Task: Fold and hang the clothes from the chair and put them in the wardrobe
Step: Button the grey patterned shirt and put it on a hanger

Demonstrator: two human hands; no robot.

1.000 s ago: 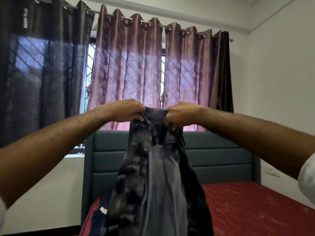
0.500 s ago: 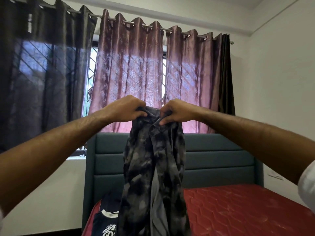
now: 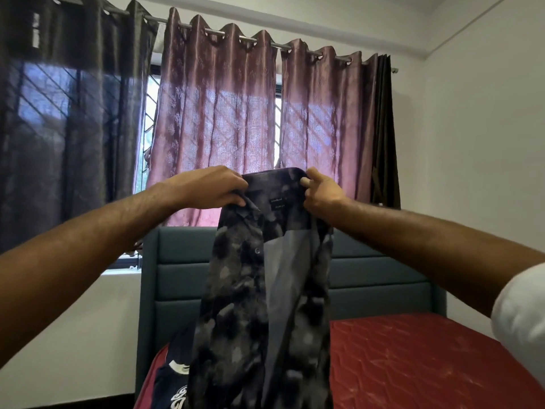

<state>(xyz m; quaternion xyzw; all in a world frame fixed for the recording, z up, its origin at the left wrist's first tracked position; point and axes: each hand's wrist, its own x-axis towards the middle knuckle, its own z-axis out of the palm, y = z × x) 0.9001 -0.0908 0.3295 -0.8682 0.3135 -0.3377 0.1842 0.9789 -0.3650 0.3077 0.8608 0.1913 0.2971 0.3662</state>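
Shirt [image 3: 253, 290], dark with grey blotches, hangs at arm's length before me over the red mattress [image 3: 413, 364]. My left hand [image 3: 212, 187] and right hand [image 3: 321, 193] each pinch its collar. Its hem is cut off below; it half hides a navy garment [image 3: 171, 385].

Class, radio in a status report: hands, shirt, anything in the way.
Left hand and right hand both grip the collar. Patterned shirt hangs open, held up over the bed. No hanger in view. Dark garment lies below it.
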